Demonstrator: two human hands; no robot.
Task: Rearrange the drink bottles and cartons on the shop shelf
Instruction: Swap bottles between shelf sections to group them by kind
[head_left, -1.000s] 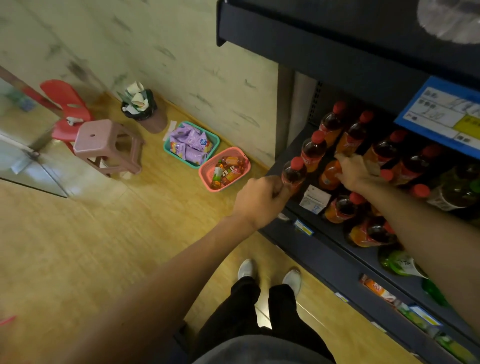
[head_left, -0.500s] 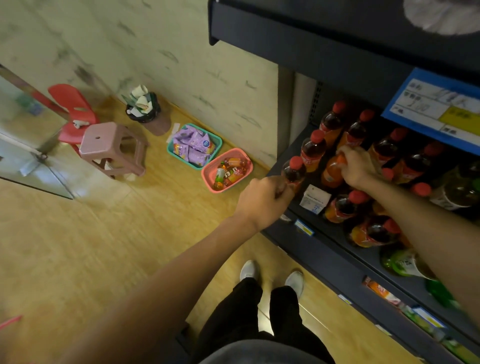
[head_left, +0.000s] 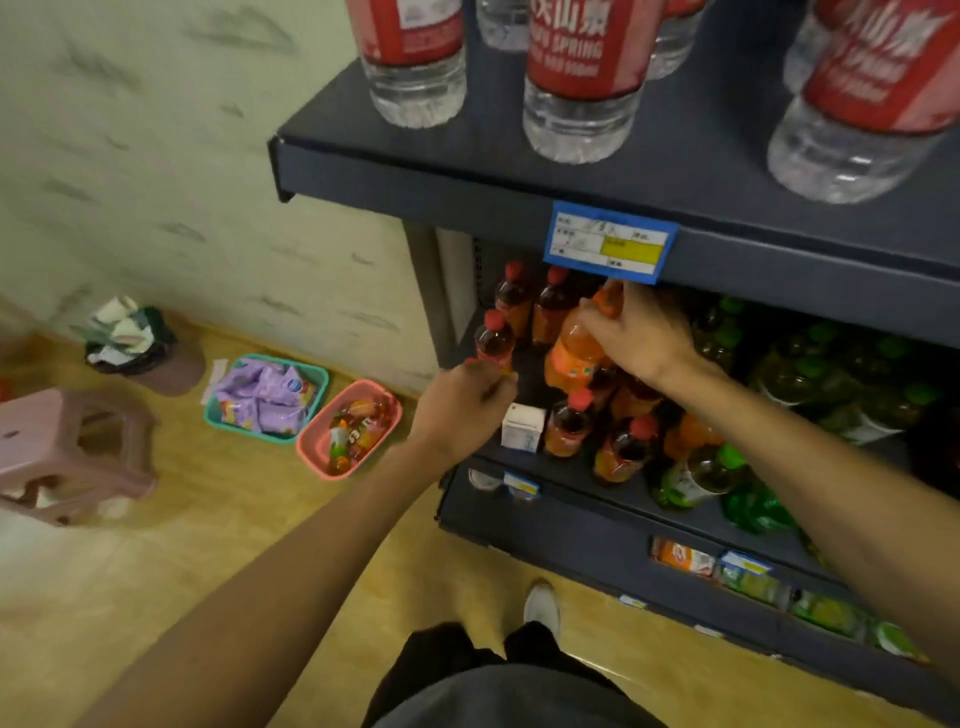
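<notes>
On the middle shelf (head_left: 587, 488), our right hand (head_left: 641, 338) grips an orange soda bottle (head_left: 571, 353); our left hand (head_left: 462, 402) pinches a red-capped tea bottle (head_left: 493, 340).

Matt dark metal shelf (head_left: 519, 171); glossy clear plastic water bottles (head_left: 576, 109).

One head-worn wide-angle view — it looks steeply down and forward from standing height, close to the dark shelf unit (head_left: 597, 176) filling the right of the frame, with floor (head_left: 218, 545) and wall (head_left: 156, 156) at left — edges visibly curved.
</notes>
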